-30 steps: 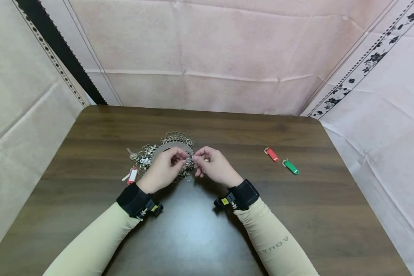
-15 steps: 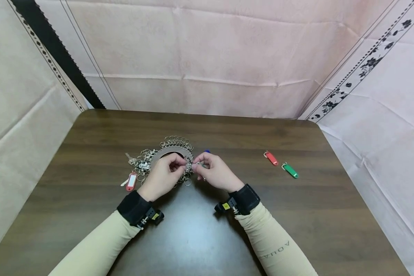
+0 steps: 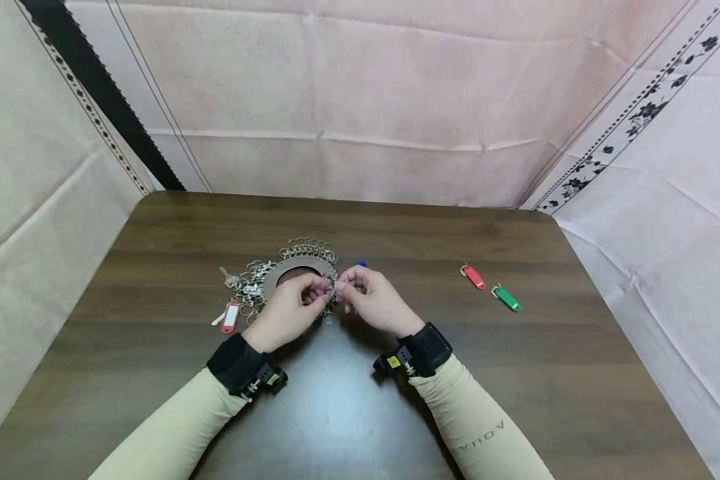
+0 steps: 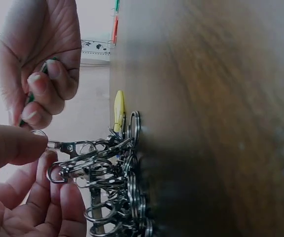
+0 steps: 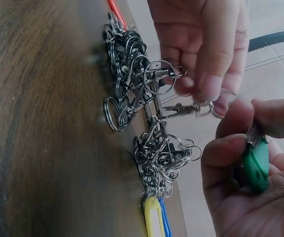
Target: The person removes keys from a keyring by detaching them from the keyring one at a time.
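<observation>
A flat grey metal ring lies on the table, its edge hung with many swivel clasps and split rings. My left hand pinches one swivel clasp by its split ring, between thumb and forefinger. Just to the right, my right hand holds a green key tag, curled partly inside its fingers. The tag's small metal end points toward the split ring, and the two hands' fingertips nearly meet there. In the left wrist view, the green tag shows only as slivers between the right fingers.
A red key tag with a white label and keys hang at the ring's left. Yellow and blue tags hang from another side. A loose red tag and a green tag lie to the right on the wooden table.
Both hands stay over the ring's right side, shifting only slightly. A bit of the blue tag now shows beyond the right hand, and the fingertips have come closer at the clasp.
</observation>
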Action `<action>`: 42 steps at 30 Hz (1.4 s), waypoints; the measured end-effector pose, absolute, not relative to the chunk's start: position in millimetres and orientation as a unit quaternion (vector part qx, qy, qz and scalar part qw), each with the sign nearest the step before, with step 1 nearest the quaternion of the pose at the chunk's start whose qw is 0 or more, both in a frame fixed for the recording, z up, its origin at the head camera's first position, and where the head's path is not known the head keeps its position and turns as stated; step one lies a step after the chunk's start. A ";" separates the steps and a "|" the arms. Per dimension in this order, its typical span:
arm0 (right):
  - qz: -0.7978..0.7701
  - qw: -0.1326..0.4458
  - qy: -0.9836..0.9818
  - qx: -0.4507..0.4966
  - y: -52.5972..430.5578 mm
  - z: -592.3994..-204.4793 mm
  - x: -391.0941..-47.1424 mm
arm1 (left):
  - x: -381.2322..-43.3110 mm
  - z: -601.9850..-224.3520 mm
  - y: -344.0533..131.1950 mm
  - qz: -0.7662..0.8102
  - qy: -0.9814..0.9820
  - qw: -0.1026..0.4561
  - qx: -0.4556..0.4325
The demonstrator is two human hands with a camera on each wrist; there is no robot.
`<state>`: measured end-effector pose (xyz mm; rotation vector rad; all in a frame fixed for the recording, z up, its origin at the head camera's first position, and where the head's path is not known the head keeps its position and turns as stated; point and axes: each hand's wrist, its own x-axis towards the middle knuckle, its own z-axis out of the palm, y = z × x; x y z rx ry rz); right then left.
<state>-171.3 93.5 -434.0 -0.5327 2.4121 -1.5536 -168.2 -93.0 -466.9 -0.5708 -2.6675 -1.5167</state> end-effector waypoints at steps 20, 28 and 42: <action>-0.533 0.123 0.816 -0.187 99.9 -465.3 -188.1 | -170.7 -472.8 -95.9 -0.486 -0.858 0.044 -0.164; -0.523 0.131 0.818 -0.198 101.6 -460.6 -186.0 | -171.9 -468.3 -93.3 -0.508 -0.843 0.050 -0.170; -0.528 0.123 0.818 -0.193 100.1 -468.5 -189.6 | -172.9 -472.7 -95.1 -0.543 -0.824 0.021 -0.160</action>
